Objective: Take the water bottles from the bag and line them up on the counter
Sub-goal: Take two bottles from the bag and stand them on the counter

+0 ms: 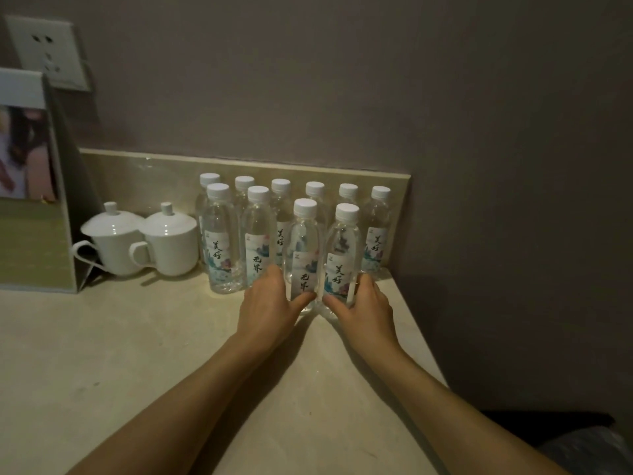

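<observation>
Several clear water bottles with white caps stand on the beige counter [137, 354]. A back row [315, 193] lines the backsplash, and two more bottles [222, 238] stand in front of it at the left. My left hand [270, 303] grips the lower part of one bottle [303, 248], upright on the counter. My right hand [363, 303] grips a second bottle [344, 252] right beside it, also upright. These two bottles touch each other. A crumpled plastic bag [589, 447] shows at the bottom right, below the counter edge.
Two white lidded cups [120, 241] [171, 241] stand left of the bottles. A standing display card [30, 186] sits at the far left, under a wall socket [48, 49]. The counter ends at the right edge [421, 337] beside the wall.
</observation>
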Demonstrator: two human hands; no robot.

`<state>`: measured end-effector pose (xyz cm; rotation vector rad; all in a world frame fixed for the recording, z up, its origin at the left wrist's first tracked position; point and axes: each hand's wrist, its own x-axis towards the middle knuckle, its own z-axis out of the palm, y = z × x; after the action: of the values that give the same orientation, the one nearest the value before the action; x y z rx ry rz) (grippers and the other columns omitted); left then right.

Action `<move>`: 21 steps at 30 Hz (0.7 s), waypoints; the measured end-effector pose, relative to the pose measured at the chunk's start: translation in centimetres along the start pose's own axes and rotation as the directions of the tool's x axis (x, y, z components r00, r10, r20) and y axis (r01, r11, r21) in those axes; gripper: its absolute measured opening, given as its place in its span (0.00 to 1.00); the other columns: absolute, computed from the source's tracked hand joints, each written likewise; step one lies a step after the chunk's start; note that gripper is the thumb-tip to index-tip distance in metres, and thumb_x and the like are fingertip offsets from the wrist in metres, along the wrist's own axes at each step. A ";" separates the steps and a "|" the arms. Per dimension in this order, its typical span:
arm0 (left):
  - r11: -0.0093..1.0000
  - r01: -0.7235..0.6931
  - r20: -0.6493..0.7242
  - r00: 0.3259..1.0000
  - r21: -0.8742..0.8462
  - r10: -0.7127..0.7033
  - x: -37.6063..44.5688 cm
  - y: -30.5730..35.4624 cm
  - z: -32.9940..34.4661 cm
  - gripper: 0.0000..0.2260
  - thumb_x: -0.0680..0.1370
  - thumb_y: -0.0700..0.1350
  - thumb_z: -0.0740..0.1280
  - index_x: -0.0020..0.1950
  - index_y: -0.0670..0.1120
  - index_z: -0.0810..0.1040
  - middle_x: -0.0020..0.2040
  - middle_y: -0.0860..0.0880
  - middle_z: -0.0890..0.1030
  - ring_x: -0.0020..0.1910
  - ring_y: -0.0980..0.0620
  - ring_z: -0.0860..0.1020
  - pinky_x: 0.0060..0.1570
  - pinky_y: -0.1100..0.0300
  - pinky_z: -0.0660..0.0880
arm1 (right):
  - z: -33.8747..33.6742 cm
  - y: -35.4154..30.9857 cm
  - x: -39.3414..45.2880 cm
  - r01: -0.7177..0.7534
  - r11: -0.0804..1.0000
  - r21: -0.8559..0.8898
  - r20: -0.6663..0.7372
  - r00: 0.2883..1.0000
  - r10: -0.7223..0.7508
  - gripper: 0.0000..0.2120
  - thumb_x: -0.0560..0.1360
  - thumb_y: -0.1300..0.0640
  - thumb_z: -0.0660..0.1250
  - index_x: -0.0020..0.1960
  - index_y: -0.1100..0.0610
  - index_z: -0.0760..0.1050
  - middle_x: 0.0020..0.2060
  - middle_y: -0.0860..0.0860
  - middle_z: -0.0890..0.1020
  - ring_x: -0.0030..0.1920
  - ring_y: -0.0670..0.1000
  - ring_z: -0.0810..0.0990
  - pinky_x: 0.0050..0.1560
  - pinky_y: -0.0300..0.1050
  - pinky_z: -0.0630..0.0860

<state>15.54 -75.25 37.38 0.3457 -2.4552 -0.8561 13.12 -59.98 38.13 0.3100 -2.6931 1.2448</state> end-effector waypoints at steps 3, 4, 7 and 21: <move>0.999 -0.013 -0.015 1.000 -0.048 0.013 0.4 0.0 0.4 0.18 0.75 0.54 0.73 0.58 0.45 0.75 0.52 0.47 0.80 0.49 0.48 0.79 0.48 0.54 0.78 | 0.4 -0.5 0.5 -0.018 1.000 0.007 0.004 1.000 0.018 0.24 0.73 0.44 0.70 0.63 0.51 0.65 0.62 0.51 0.77 0.61 0.55 0.77 0.56 0.59 0.78; 0.999 -0.018 -0.027 0.999 -0.049 0.017 0.5 -0.1 0.5 0.18 0.75 0.53 0.73 0.58 0.45 0.75 0.52 0.46 0.80 0.50 0.47 0.79 0.49 0.53 0.78 | 0.5 -0.7 0.7 -0.026 1.000 0.013 0.004 1.000 0.026 0.24 0.74 0.44 0.70 0.63 0.50 0.64 0.62 0.51 0.77 0.61 0.55 0.78 0.56 0.59 0.78; 0.999 -0.023 -0.058 0.998 -0.044 0.021 0.8 -0.2 0.8 0.19 0.75 0.52 0.73 0.60 0.43 0.76 0.55 0.45 0.80 0.53 0.45 0.79 0.52 0.51 0.78 | 0.7 -1.0 1.2 -0.052 0.999 0.007 -0.010 0.999 0.052 0.22 0.74 0.44 0.70 0.60 0.49 0.63 0.62 0.52 0.77 0.60 0.57 0.78 0.56 0.59 0.77; 0.992 0.009 -0.002 1.000 0.125 -0.009 1.1 0.5 -0.7 0.14 0.76 0.54 0.72 0.49 0.43 0.81 0.41 0.46 0.82 0.41 0.48 0.79 0.38 0.59 0.70 | 1.9 -0.6 2.0 -0.063 0.998 0.018 -0.024 0.998 0.063 0.25 0.74 0.44 0.69 0.66 0.53 0.67 0.62 0.51 0.76 0.61 0.55 0.77 0.56 0.59 0.78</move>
<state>15.02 -75.64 38.59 0.4017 -2.5144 -0.7067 11.27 -62.10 37.79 0.2121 -2.6921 1.2809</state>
